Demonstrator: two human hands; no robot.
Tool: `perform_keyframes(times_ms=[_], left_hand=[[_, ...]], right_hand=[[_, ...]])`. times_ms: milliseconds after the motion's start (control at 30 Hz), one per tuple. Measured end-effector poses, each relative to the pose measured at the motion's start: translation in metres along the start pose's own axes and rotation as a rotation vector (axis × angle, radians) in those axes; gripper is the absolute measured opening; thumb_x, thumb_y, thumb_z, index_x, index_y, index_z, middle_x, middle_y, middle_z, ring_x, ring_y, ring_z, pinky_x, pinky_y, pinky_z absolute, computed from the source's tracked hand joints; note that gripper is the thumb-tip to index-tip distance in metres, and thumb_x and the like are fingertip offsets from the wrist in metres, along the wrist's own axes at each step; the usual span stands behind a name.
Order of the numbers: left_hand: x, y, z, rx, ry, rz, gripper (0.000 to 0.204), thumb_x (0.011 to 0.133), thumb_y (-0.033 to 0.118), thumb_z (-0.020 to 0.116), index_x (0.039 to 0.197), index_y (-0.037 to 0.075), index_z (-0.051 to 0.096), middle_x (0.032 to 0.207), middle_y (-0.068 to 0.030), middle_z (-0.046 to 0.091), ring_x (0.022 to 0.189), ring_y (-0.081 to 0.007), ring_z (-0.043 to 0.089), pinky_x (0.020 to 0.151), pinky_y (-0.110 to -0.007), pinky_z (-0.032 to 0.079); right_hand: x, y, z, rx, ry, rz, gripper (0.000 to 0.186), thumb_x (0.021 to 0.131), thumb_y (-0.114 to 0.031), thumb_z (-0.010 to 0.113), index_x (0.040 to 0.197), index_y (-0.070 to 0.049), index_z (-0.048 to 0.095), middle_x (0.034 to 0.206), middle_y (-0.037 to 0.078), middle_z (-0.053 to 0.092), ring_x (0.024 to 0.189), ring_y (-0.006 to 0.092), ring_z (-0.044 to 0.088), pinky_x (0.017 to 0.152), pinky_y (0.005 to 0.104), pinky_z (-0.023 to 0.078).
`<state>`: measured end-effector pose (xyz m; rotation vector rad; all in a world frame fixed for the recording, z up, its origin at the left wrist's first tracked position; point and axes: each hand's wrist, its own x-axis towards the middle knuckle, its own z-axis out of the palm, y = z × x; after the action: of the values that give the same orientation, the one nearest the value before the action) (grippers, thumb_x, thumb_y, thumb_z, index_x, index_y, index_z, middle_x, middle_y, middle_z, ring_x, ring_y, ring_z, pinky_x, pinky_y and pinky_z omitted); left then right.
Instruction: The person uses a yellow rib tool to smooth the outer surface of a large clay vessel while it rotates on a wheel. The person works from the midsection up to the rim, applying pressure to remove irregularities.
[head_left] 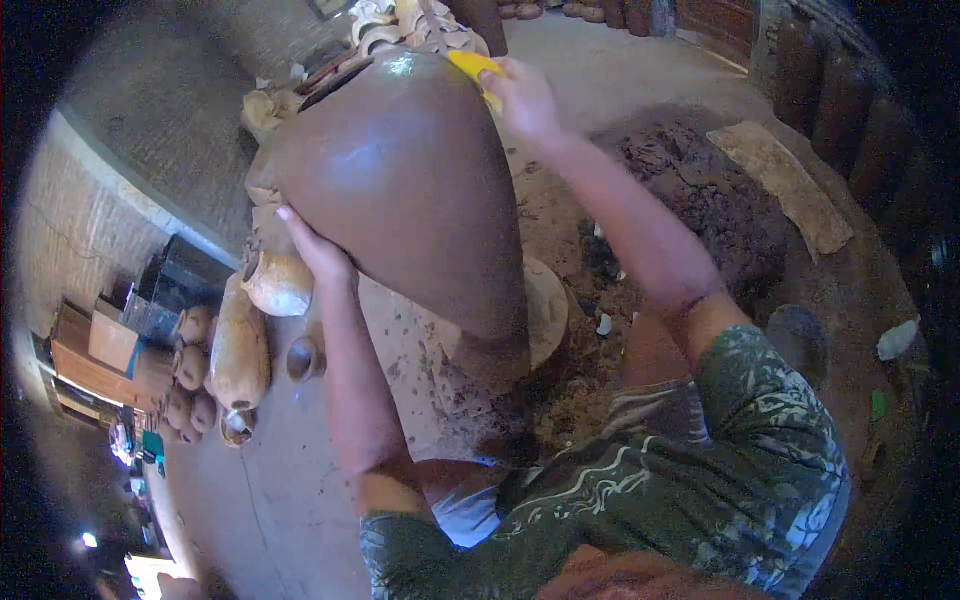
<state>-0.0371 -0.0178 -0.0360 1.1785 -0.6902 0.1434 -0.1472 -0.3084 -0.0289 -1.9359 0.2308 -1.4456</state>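
Head view: left hand (318,250) flat, open against big wet clay pot (400,180); right hand (525,98) grips yellow scraper (472,66) on pot's top edge.

left hand (318,250) steadies clay pot (410,190) | right hand (525,100) presses yellow scraper (472,66), apparently

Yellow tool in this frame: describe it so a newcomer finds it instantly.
Start at the big brown clay pot filling the middle. Follow its upper right edge to the right hand. The yellow tool sits in that grip, the only bright yellow among brown clay.
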Motion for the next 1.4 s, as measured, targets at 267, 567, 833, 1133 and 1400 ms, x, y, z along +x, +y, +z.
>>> perform_keyframes(times_ms=[267, 567, 833, 1133, 1400], left_hand=[[-0.012, 0.005, 0.002, -0.007, 0.102, -0.020, 0.079, 0.109, 0.062, 0.019, 0.157, 0.001, 0.033, 0.159, -0.0188, 0.041, 0.147, -0.0309, 0.038, 0.122, -0.044, 0.028], [0.002, 0.012, 0.007, -0.015, 0.040, -0.034, 0.090, 0.103, 0.073, 0.016, 0.161, 0.005, 0.028, 0.164, -0.0191, 0.033, 0.151, -0.0319, 0.032, 0.124, -0.044, 0.025], [0.010, 0.004, -0.024, 0.082, 0.144, -0.086, 0.088, 0.104, 0.072, 0.019, 0.161, 0.006, 0.027, 0.163, -0.0190, 0.034, 0.149, -0.0344, 0.034, 0.123, -0.044, 0.026], [0.012, 0.009, -0.006, 0.041, -0.027, -0.021, 0.076, 0.108, 0.064, 0.019, 0.160, 0.009, 0.031, 0.161, -0.0148, 0.038, 0.148, -0.0331, 0.037, 0.122, -0.047, 0.030], [0.007, 0.012, -0.007, 0.024, -0.007, -0.041, 0.079, 0.108, 0.063, 0.019, 0.159, 0.004, 0.031, 0.159, -0.0171, 0.040, 0.147, -0.0324, 0.039, 0.122, -0.044, 0.028]], right_hand=[[-0.096, -0.076, 0.003, 0.115, -0.043, -0.702, 0.021, 0.094, -0.008, 0.064, 0.112, -0.003, 0.073, 0.104, 0.014, 0.067, 0.101, 0.0358, 0.064, 0.089, 0.0434, 0.050], [-0.011, -0.054, 0.000, 0.068, 0.075, -0.074, 0.021, 0.096, -0.014, 0.064, 0.111, -0.003, 0.071, 0.105, 0.017, 0.067, 0.095, 0.0354, 0.064, 0.083, 0.0420, 0.053], [-0.081, -0.096, 0.003, -0.010, -0.017, -0.829, 0.022, 0.086, -0.004, 0.066, 0.107, -0.003, 0.073, 0.094, 0.009, 0.067, 0.089, 0.0299, 0.064, 0.079, 0.0412, 0.052], [0.008, -0.049, -0.010, 0.069, -0.089, -0.026, 0.033, 0.099, -0.026, 0.061, 0.114, 0.002, 0.069, 0.110, 0.019, 0.070, 0.102, 0.0340, 0.067, 0.086, 0.0403, 0.053], [-0.080, -0.099, 0.006, 0.125, -0.181, -0.697, 0.013, 0.092, -0.010, 0.068, 0.102, -0.003, 0.072, 0.100, 0.014, 0.069, 0.099, 0.0336, 0.065, 0.087, 0.0444, 0.053]])
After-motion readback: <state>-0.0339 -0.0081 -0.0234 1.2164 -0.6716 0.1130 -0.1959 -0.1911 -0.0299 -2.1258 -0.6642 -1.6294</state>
